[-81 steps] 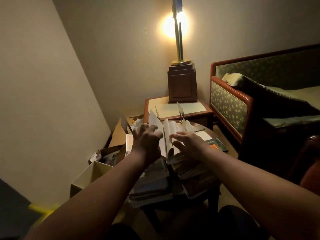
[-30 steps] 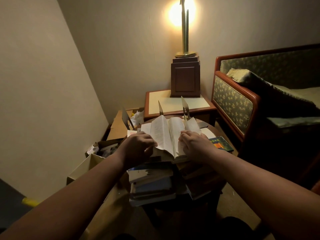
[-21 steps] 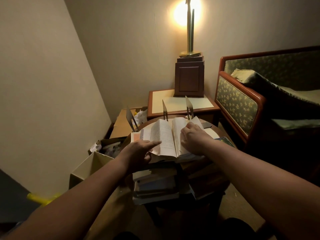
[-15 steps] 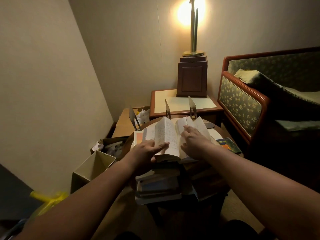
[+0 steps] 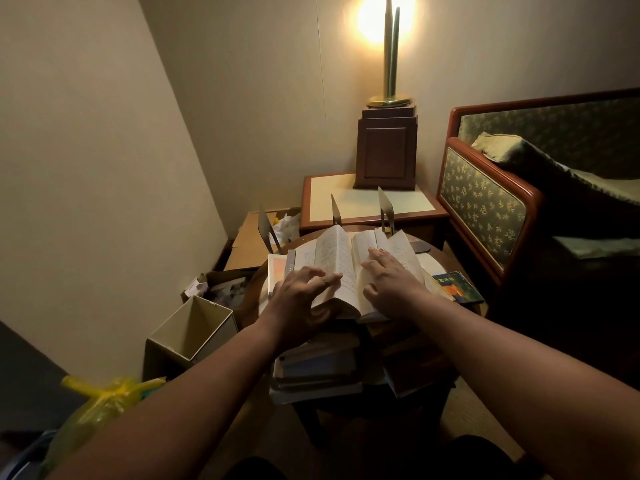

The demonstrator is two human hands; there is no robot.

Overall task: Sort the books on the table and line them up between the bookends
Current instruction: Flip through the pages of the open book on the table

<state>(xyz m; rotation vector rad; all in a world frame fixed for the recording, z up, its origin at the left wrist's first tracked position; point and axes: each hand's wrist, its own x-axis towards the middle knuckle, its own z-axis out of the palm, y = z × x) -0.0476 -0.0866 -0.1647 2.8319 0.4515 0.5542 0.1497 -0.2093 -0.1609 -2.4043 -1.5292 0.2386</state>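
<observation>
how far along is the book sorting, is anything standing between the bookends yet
Barely started. Done: no book shows upright between the thin metal bookends. In hand: the open pale-paged book, left hand gripping its left pages, right hand flat on the right page. Left: the stacked closed books beneath it and the green-and-orange book to its right lie flat.

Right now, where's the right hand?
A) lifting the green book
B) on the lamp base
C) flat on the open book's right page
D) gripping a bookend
C: the right hand lies with its fingers straight on the right-hand page of the open book, which rests on top of the stacked books.
</observation>
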